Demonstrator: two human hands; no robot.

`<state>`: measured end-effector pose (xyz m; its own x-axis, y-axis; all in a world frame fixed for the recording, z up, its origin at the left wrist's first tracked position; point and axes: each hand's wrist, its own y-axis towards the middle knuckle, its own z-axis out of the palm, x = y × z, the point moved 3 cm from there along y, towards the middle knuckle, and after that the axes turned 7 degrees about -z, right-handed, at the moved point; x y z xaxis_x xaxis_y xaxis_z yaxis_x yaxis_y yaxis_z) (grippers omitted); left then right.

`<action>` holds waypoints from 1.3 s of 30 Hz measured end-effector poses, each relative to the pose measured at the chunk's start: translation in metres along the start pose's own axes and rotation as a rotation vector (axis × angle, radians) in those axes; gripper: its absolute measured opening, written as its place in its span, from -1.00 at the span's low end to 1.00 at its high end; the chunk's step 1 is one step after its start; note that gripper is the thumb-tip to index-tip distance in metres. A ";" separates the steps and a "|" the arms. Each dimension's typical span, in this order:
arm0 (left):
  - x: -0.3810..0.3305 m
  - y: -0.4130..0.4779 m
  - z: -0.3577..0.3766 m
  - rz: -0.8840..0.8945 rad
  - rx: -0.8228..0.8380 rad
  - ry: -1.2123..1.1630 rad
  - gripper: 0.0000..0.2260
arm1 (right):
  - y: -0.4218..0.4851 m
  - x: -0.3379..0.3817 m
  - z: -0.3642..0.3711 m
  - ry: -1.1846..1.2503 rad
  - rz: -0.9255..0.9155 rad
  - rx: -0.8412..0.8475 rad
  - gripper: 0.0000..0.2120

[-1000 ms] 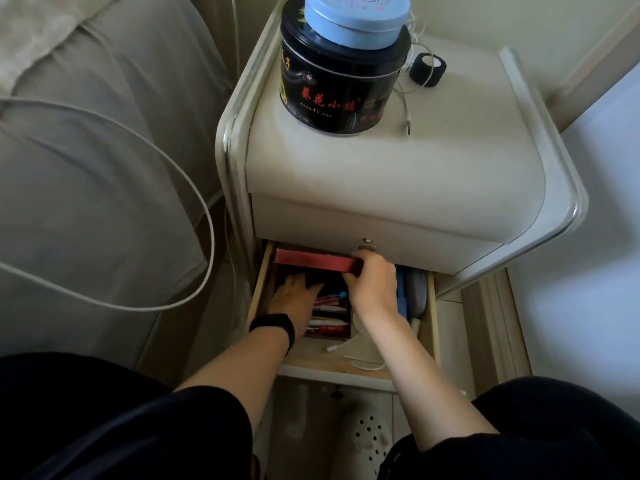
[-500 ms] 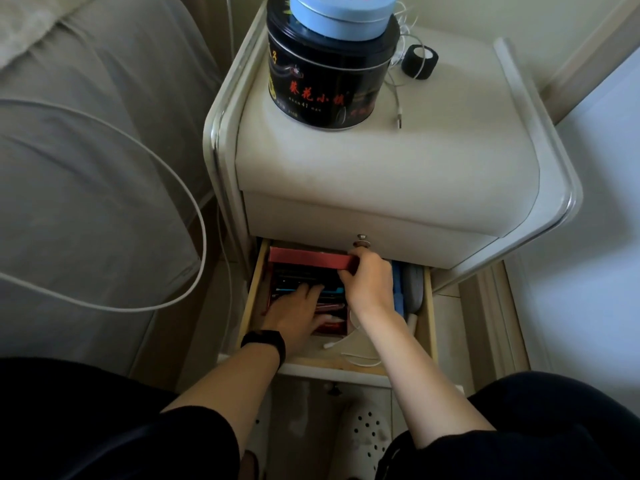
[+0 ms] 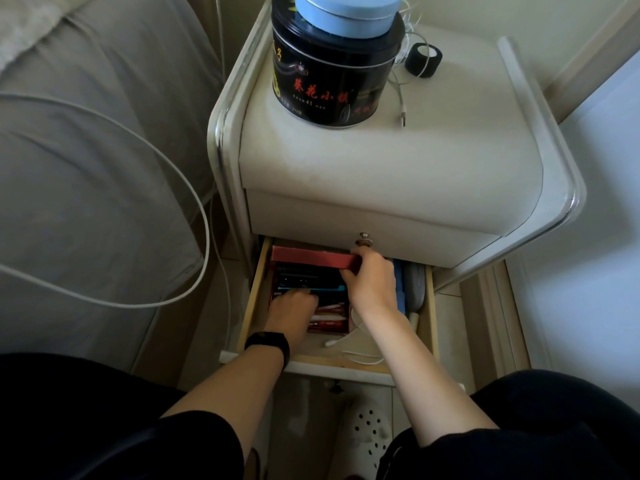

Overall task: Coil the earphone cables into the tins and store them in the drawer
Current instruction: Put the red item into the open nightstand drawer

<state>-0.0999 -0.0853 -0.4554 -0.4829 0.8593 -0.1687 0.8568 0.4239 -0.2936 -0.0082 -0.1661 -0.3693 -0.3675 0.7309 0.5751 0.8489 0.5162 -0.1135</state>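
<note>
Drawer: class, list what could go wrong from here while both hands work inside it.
1. The right hand pinches only one end of the red lid; it may slip and drop on the left hand below.
2. The white cable lies loose at the drawer front and could snag or get pinched on closing.
3. The blue tin stacked on the black tin could topple if the nightstand is bumped.

The big tin is showing glossy black with red characters and thin gold lines, and the smaller tin on it is showing pale blue. The nightstand is looking cream and the drawer sides pale wood. Inside, a red box lid is standing out beside a blue item, perhaps a case. A black band is circling the left wrist. The bedding is reading grey and its cable white.
</note>
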 end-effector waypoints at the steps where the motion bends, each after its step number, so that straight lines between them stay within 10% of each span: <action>1: -0.001 0.001 0.000 -0.005 0.009 -0.009 -0.84 | 0.000 0.000 0.000 -0.003 0.000 0.000 -0.64; 11: 0.020 -0.002 -0.001 -0.148 -0.175 -0.172 -0.81 | -0.006 -0.005 0.003 -0.077 -0.034 0.072 -0.64; 20: 0.090 -0.037 -0.018 -0.998 -0.324 -0.821 -0.74 | -0.026 -0.019 0.023 -0.329 -0.184 0.281 -0.46; 24: 0.077 -0.023 -0.006 -0.881 -0.195 -1.058 -0.69 | -0.036 -0.031 0.048 -0.491 -0.163 0.491 -0.24; 39: 0.081 -0.014 0.016 -0.748 -0.167 -1.030 -0.73 | 0.002 -0.030 0.096 -0.598 -0.294 0.335 -0.26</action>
<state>-0.1536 -0.0264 -0.4800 -0.7063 -0.1870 -0.6828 0.2940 0.7999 -0.5232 -0.0324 -0.1443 -0.4650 -0.7863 0.6110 0.0920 0.5581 0.7662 -0.3185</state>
